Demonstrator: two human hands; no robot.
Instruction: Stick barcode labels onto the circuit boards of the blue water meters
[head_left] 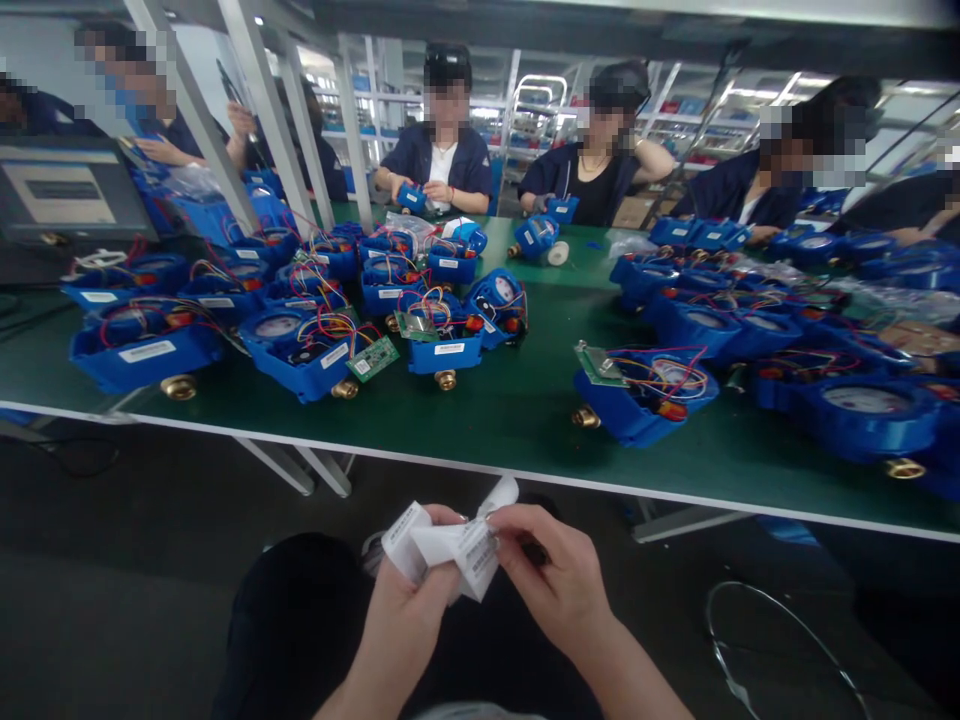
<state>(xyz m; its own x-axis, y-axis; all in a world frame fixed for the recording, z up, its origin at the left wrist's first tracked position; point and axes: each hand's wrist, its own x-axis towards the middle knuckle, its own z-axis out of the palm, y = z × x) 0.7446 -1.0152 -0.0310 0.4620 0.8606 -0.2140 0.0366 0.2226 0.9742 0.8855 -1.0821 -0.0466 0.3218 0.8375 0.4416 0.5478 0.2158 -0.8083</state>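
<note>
Over my lap, below the table edge, both hands hold a bunch of small white barcode labels [450, 545]. My left hand [409, 610] is closed around the bunch from below. My right hand [551, 580] pinches one label at the right side of the bunch with thumb and forefinger. The nearest thing on the green table [517, 420] is a blue water meter [641, 395] with coloured wires, a small green circuit board and a brass fitting.
Many open blue water meters [300, 350] with wires and brass fittings fill the table's left, middle and right. Several people in dark blue jackets sit across the table holding meters. A monitor [64, 190] stands far left. Metal frame posts [259, 110] rise at the back left.
</note>
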